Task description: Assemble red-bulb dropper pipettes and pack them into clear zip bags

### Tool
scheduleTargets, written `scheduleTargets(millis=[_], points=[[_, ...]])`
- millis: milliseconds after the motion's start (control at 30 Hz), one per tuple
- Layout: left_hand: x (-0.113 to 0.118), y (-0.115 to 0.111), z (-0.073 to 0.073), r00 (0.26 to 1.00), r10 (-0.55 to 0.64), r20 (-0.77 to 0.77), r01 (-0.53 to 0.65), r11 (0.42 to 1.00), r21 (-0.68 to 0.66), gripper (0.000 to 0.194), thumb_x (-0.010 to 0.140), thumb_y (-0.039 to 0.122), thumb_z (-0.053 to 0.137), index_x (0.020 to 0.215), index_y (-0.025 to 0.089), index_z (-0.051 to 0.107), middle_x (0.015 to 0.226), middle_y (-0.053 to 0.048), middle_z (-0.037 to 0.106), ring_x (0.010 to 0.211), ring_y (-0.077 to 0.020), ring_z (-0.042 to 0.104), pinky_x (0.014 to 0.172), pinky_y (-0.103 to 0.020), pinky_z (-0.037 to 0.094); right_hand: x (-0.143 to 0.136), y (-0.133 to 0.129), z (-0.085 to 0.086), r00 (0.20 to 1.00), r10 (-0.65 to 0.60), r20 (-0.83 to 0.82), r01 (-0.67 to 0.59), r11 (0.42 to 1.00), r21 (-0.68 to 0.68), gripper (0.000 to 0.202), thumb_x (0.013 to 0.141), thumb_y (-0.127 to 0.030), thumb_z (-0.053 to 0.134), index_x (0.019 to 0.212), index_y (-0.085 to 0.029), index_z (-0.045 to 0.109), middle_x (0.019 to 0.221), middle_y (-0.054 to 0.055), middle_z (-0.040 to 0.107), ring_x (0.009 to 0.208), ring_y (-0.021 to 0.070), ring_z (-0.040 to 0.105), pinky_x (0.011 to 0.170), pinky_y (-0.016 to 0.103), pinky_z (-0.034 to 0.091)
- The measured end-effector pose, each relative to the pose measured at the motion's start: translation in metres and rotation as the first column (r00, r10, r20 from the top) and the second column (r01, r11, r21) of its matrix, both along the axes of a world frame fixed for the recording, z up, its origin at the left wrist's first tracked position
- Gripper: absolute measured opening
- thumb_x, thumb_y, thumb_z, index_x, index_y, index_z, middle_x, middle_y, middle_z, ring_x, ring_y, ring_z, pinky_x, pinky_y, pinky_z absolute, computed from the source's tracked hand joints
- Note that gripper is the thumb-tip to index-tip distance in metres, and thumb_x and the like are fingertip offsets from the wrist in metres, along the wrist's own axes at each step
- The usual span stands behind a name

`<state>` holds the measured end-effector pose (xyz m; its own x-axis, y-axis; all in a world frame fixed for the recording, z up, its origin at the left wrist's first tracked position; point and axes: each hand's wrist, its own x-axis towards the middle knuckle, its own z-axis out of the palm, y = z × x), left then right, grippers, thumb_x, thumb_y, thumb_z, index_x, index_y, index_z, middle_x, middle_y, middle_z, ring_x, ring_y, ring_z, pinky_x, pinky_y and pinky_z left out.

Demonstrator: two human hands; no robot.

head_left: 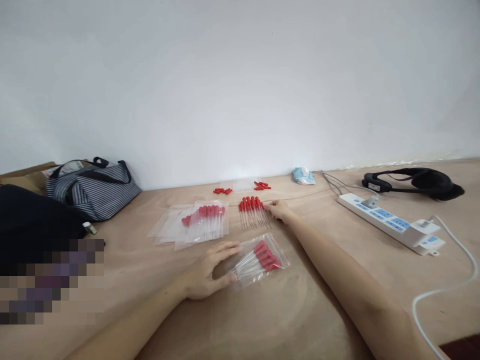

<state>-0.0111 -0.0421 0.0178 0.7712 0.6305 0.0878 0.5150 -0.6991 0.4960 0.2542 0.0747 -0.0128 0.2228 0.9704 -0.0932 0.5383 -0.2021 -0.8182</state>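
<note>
My left hand (210, 270) rests on the table at the mouth end of a clear plastic bag (279, 246), its thumb and fingers on the bag's edges. Inside lie several glass droppers with red rubber bulbs (267, 256), bulbs pointing away to the right. Farther off, my right hand (277, 209) is closed in a pinch at the right end of a row of loose droppers (252, 212); its fingertips meet the bulb of the end one. Left of that row, a pile of clear bags (195, 232) holds more red-bulbed droppers.
Against the wall lie loose red bulbs (223, 191), more red bulbs (262, 186) and a blue-white packet (303, 176). A white power strip (386, 220) with cables and a black headset (416, 182) are at right. A striped bag (101, 187) and small bottle (90, 228) stand left.
</note>
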Motion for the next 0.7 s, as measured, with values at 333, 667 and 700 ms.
scheduleTargets(millis=[333, 667, 700], points=[[0.062, 0.04, 0.001, 0.976, 0.211, 0.06, -0.188, 0.944, -0.271, 0.068, 0.054, 0.046, 0.071, 0.11, 0.014, 0.048, 0.1, -0.008, 0.056, 0.089, -0.0201, 0.054, 0.075, -0.029, 0.044, -0.001, 0.0, -0.008, 1.0, 0.005, 0.003, -0.005, 0.996, 0.085, 0.019, 0.069, -0.032, 0.057, 0.06, -0.016, 0.056, 0.037, -0.004, 0.046, 0.035, 0.0073, 0.043, 0.038, 0.017, 0.031], [0.073, 0.034, 0.01, 0.97, 0.241, 0.039, -0.212, 0.91, -0.357, 0.023, 0.061, 0.031, 0.064, 0.07, 0.015, 0.049, 0.062, 0.005, 0.05, 0.057, -0.0108, 0.048, 0.049, -0.019, 0.034, -0.001, 0.003, -0.009, 1.0, 0.007, -0.01, -0.007, 0.998, 0.069, 0.012, 0.067, -0.024, 0.056, 0.059, -0.015, 0.056, 0.036, -0.005, 0.046, 0.033, 0.0067, 0.043, 0.035, 0.016, 0.03], [0.067, 0.034, 0.01, 0.953, 0.29, 0.092, -0.232, 0.888, -0.396, 0.021, 0.064, 0.03, 0.061, 0.073, 0.016, 0.047, 0.064, 0.004, 0.052, 0.059, -0.0114, 0.05, 0.05, -0.02, 0.036, -0.001, 0.003, -0.009, 1.0, 0.005, -0.011, -0.005, 0.998, 0.067, 0.011, 0.067, -0.024, 0.056, 0.06, -0.015, 0.056, 0.037, -0.005, 0.047, 0.033, 0.0067, 0.043, 0.034, 0.016, 0.03]])
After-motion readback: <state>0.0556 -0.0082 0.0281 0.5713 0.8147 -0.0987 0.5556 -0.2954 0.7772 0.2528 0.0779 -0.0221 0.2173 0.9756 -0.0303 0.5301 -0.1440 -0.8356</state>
